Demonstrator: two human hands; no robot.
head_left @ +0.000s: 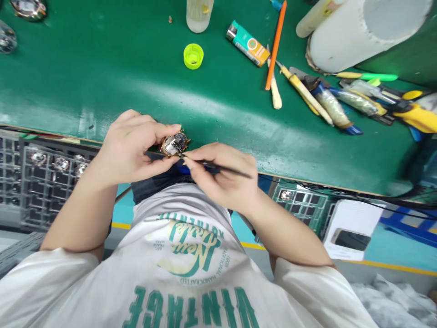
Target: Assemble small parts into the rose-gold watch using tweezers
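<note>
At the front edge of the green bench, my left hand (136, 146) pinches a watch case (175, 143) between thumb and fingers. The case has a rose-gold rim, and a silvery and dark face is turned up. My right hand (221, 175) grips a thin black tool (225, 168), like tweezers or a slim pen, whose exact kind I cannot make out. Its tip reaches the lower right rim of the watch case, where my fingertips partly hide it. Both hands are close together, almost touching at the case.
On the green bench (136, 64) stand a lime-green cap (193, 56), a translucent bottle (200, 16), a lighter (248, 44) and an orange stick (276, 45). Several knives and pliers (418, 116) lie right, beside a white cylinder (358, 36). Trays of watch parts (44, 182) sit below left.
</note>
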